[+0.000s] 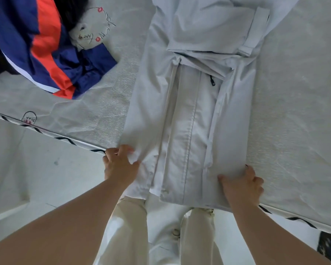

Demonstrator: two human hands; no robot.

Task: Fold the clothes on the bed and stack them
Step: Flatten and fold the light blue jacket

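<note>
A pale grey jacket (189, 104) lies flat on the bed (294, 92), its sides and sleeves folded in over the middle and its hem at the near edge. My left hand (119, 165) grips the hem's left corner, fingers curled into the fabric. My right hand (243, 185) holds the hem's right corner, thumb on top and fingers curled round the edge. A navy, orange and white jacket (46, 54) lies crumpled at the far left of the bed.
The bed's near edge has a black zigzag trim (46, 132). A dark garment (73, 10) sits behind the navy jacket. Pale floor (36, 178) lies below the bed at left. My legs in light trousers (126, 236) stand against the bed edge.
</note>
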